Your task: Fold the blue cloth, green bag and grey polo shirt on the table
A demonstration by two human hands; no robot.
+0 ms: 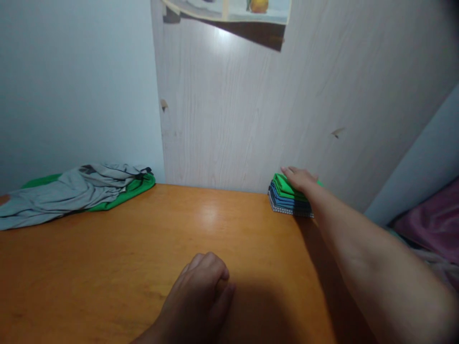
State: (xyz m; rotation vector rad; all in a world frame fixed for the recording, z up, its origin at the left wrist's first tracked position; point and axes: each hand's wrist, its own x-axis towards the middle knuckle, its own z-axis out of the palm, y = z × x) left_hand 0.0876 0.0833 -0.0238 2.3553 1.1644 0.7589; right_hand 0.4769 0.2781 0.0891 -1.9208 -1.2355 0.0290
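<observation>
A stack of folded cloths (289, 204) sits at the back right of the wooden table, against the panel. Bright green pieces lie on top, blue and dark ones beneath, and a checked one at the bottom. My right hand (299, 179) rests on the top green cloth with its fingers stretched out, covering part of the stack. Low in the middle, my left hand (201, 284) is loosely curled above the table, its thumb beside the bent fingers. Nothing shows in it, and no cloth is near it.
The orange-brown table (201, 224) reaches back to a pale wood-grain panel (215, 119). Crumpled grey clothing (79, 191) with green fabric (118, 198) lies at the back left. Purple fabric (430, 224) is beyond the right side. A picture (233, 12) hangs on the panel above.
</observation>
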